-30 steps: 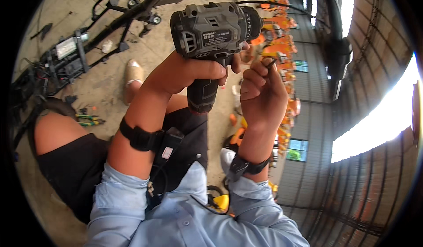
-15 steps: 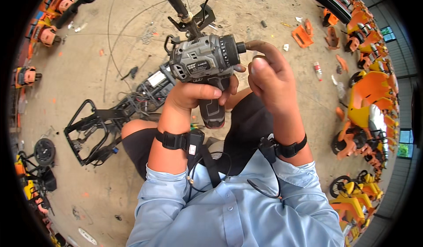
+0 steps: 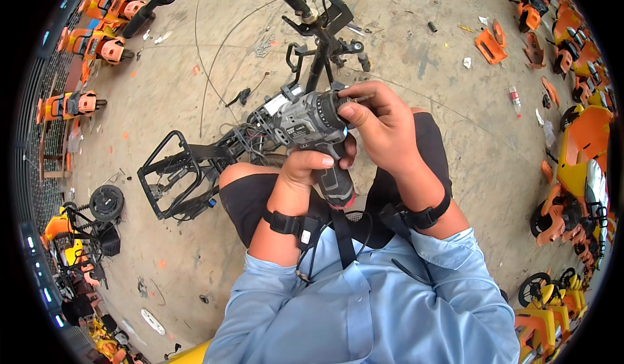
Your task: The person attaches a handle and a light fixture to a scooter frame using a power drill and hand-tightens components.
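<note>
Drill (image 3: 302, 125) is up in front of the torso, above the thighs, nose angled to the right, handle pointing down toward the lap. Left hand (image 3: 311, 166) is wrapped round the handle, thumb across it. Right hand (image 3: 385, 118) is narrow: thumb and bent index pinch the chuck (image 3: 342, 105) from two sides, other fingers curled. Can't tell what sits inside the chuck, the fingers cover it. Containers: clear bottle (image 3: 515, 101) with a red label lies on the floor (image 3: 448, 117) off to the right, contents too small to tell. Black vehicle frame (image 3: 211, 153) sits behind and left of the drill, carrying a box with a white label (image 3: 281, 104) and loose wires (image 3: 244, 135); box is partly hidden by the drill, insides can't be seen. Orange shell (image 3: 491, 45) lies on the floor at upper right, well apart from the hands. Small metal parts (image 3: 262, 45) lie loose in a pile on the concrete beyond the frame.
</note>
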Tool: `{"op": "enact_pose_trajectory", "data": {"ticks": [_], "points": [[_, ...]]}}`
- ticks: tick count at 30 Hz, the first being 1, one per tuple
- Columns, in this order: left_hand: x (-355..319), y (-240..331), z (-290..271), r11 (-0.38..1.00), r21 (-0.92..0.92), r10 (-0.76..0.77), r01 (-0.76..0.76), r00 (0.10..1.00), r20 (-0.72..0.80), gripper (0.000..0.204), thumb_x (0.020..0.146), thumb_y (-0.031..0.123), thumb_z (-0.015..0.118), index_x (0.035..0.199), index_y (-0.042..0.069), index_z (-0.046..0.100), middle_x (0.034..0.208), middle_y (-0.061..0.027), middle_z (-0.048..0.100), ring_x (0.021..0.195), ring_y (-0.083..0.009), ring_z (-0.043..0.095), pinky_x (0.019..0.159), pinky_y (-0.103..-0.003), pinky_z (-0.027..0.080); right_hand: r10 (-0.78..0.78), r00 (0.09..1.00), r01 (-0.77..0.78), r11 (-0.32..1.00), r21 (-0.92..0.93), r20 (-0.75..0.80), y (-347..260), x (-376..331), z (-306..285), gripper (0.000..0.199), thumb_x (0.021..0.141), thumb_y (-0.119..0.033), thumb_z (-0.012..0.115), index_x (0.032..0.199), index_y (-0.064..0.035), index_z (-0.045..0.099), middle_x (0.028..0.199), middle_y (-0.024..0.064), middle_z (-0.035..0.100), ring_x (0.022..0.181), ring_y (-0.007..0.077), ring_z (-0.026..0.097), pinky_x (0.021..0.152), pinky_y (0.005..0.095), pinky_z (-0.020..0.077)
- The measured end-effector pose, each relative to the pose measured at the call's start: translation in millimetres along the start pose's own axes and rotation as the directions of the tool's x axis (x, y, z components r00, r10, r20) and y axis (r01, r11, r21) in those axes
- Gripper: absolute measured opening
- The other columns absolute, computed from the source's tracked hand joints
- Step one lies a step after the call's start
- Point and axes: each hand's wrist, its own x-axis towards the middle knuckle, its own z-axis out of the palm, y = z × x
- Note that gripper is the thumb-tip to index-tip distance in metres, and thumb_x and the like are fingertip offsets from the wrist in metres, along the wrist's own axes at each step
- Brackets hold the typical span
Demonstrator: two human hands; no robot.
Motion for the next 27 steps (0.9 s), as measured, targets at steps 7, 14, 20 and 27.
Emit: {"op": "enact_pose_trajectory", "data": {"ticks": [7,14,20,27], "points": [[-6,-4,-3,0.993,-0.101,0.059,-0.064,0.997,-0.048,0.072,0.062,0.015,0.079,0.129,0.003,0.060,0.099,-0.0169,0.071,0.084,-0.0280,0.069,0.074,-0.035,0.056,-0.166,0.984,0.160,0.984,-0.080,-0.069,6,-8,17,0.018,0.095,-0.009,0.072,0.108,0.0007,0.064,0.074,0.0067,0.070,0.049,0.0056,0.058,0.041,0.0226,0.0440],[-10,9,-14,0.974,0.146,0.194,-0.175,0.973,-0.127,0.084,0.075,0.035,0.081,0.146,0.006,0.047,0.135,-0.0126,0.059,0.121,-0.0301,0.060,0.106,-0.044,0.046,-0.335,0.942,0.319,0.917,-0.239,-0.025,21,-4,11,0.022,0.091,-0.015,0.078,0.103,-0.0018,0.065,0.077,0.0092,0.071,0.062,0.0149,0.067,0.053,0.0286,0.0505],[-6,16,-50,0.405,0.903,0.378,-0.144,0.925,-0.023,0.112,0.070,0.014,0.086,0.160,0.007,0.019,0.158,-0.0240,0.027,0.149,-0.0399,0.027,0.121,-0.047,0.029,-0.346,0.927,0.353,0.669,-0.654,0.146,54,3,7,0.028,0.084,-0.025,0.081,0.102,-0.0080,0.067,0.083,0.0132,0.072,0.073,0.0345,0.069,0.062,0.0412,0.0536],[6,-2,-43,-0.051,0.966,0.580,-0.253,0.780,0.234,0.053,0.069,0.013,0.076,0.121,0.007,0.064,0.128,-0.0161,0.061,0.129,-0.0393,0.052,0.112,-0.049,0.038,0.004,0.993,0.042,0.921,-0.387,0.117,95,-2,8,0.017,0.093,-0.001,0.067,0.109,0.0048,0.069,0.097,0.0146,0.074,0.088,0.0201,0.071,0.079,0.0321,0.0563]]}}
